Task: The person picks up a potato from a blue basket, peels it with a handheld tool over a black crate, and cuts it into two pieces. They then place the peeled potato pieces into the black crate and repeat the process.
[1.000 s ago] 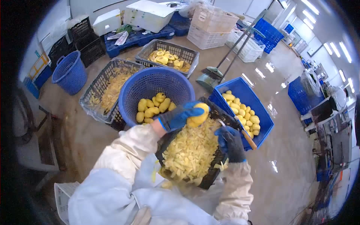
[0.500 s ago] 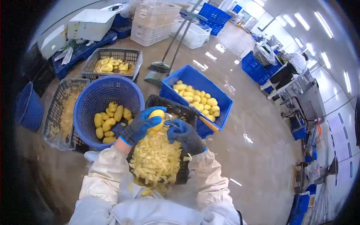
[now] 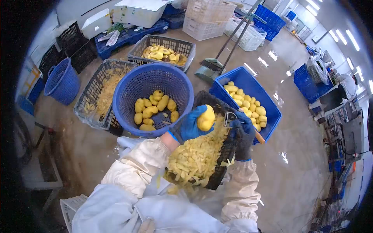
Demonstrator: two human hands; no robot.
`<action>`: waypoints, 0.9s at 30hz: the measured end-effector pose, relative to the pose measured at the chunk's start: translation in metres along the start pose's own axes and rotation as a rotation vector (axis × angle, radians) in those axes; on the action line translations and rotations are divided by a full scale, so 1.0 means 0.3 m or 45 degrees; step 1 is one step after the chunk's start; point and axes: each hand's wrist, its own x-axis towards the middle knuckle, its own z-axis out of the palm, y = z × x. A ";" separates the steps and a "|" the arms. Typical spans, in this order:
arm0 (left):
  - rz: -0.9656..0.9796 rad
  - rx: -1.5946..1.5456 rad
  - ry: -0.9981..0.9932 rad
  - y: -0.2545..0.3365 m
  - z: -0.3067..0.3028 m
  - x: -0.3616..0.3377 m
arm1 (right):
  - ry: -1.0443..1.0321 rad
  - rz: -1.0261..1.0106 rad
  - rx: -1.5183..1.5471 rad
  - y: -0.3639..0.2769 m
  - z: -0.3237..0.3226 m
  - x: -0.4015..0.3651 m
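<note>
Head view, around: a round basket [image 3: 130,81] of potatoes sits left of us, a blue crate [image 3: 258,89] of more to the right, and a broom [image 3: 211,65] beyond, between them.
Underneath: a black crate [image 3: 206,97] heaped with peelings [image 3: 194,155] lies below both our hands.
Left hand [image 3: 188,126]: fingers wrapped round the potato's [image 3: 206,117] lower half, which they hide.
Right hand [image 3: 244,136]: closed on a peeler [image 3: 230,116], with the blade just beside the potato but apart from it.
Potato: held over the black crate's far end. Its long axis is near upright in our view, the top leaning right.
</note>
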 end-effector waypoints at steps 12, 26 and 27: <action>-0.274 0.275 -0.268 -0.099 0.040 -0.075 | 0.055 -0.393 -0.299 0.150 -0.158 0.142; -0.294 -0.317 -0.282 -0.022 0.060 -0.055 | -0.425 -0.386 -0.049 0.029 0.009 0.025; -0.254 -0.256 -0.312 -0.016 0.055 -0.049 | -0.430 -0.327 -0.020 0.042 0.008 0.026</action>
